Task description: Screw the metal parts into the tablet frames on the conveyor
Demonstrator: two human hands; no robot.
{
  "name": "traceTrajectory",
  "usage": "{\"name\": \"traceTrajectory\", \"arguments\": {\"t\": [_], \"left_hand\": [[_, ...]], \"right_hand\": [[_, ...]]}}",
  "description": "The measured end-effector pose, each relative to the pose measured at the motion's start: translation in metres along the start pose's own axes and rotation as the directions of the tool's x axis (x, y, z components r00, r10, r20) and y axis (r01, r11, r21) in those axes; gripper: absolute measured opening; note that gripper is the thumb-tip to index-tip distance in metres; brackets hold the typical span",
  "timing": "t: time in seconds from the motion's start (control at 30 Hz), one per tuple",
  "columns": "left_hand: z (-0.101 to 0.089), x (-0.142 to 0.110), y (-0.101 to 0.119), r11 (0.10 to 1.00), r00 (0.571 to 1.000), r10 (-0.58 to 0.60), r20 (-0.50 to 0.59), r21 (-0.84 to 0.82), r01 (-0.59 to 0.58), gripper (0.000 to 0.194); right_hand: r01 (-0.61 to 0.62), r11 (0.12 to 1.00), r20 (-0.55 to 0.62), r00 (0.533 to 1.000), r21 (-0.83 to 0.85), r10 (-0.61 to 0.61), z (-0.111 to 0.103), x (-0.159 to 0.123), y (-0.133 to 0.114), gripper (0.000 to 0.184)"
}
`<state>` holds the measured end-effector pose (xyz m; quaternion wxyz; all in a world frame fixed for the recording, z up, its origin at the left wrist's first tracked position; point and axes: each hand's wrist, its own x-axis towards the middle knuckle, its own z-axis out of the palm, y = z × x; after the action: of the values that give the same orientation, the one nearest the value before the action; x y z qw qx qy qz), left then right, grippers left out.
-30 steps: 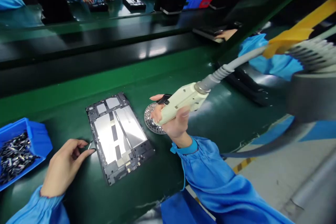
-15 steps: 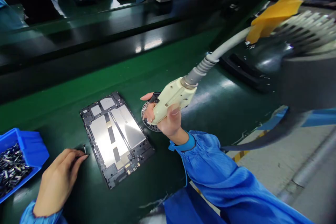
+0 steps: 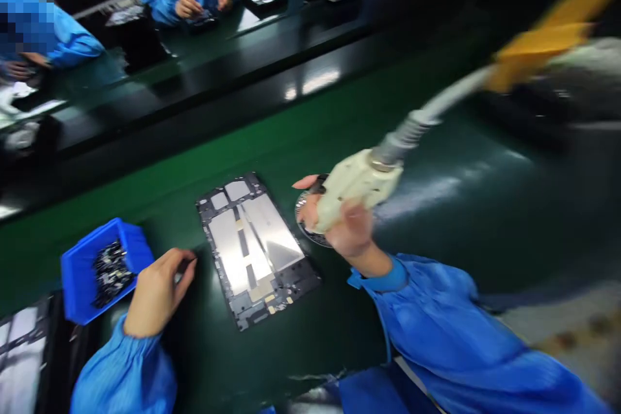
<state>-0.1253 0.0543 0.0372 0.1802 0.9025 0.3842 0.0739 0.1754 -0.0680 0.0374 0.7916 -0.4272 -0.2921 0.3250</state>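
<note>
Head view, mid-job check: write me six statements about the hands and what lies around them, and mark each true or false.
1. The right hand grips a cream, blocky, plastic-looking tool. True.
2. The rectangular black-and-silver panel stands on edge. False: it lies flat on the dark green table.
3. The left hand is between the panel and an open blue plastic bin. True.
4. The bin holds nothing. False: small dark and silvery parts are in it.
5. The round metallic-looking disc is in full sight. False: the right hand and tool partly hide it.
6. Another black-and-silver panel is cut off by the view's left edge. True.
</note>
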Motion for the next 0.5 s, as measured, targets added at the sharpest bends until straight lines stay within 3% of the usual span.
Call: {"name": "traceTrajectory", "arguments": {"t": [0.1,0.27,0.37,0.5], "left_hand": [[0.0,0.025,0.001,0.946,0.976,-0.209,-0.066,-0.267,0.184,0.032],[0.006,0.069,-0.006,0.732,0.927,-0.37,-0.058,-0.633,0.253,0.043],[0.01,0.082,-0.008,0.657,0.92,-0.39,-0.045,-0.713,0.244,0.045],[0.017,0.091,-0.014,0.669,0.911,-0.408,-0.066,-0.7,0.249,0.043]], "right_hand": [[0.048,0.999,-0.016,0.999,0.013,-0.048,-0.003,-0.002,-0.007,0.073],[0.029,1.0,-0.024,0.999,-0.006,-0.029,-0.01,-0.004,-0.016,0.072],[0.008,1.0,-0.012,1.0,-0.014,-0.008,-0.01,-0.006,-0.018,0.072],[-0.016,1.0,0.015,1.0,-0.01,0.016,-0.009,-0.009,-0.022,0.071]]}}
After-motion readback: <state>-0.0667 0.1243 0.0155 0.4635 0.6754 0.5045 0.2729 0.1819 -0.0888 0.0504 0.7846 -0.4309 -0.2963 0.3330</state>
